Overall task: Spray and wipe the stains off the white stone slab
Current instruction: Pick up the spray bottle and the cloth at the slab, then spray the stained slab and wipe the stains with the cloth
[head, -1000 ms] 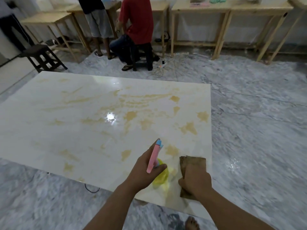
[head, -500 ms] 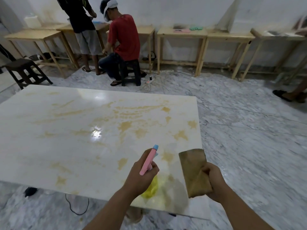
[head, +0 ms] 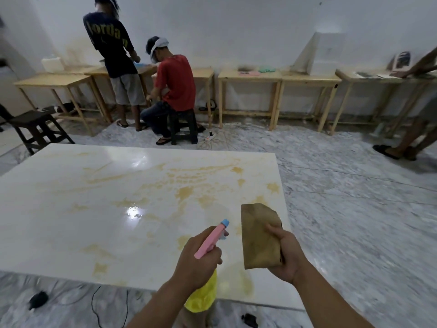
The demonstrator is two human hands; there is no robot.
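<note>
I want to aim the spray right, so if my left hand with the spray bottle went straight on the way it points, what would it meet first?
Probably the stained white stone slab. The left hand aims the pink-headed yellow spray bottle forward and up-right over it; nothing else shows in that line, though depth is unclear.

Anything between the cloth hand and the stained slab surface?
Nothing visible. The right hand holds the brown cloth above the slab, stains exposed; the spray bottle in the left hand sits beside it.
</note>
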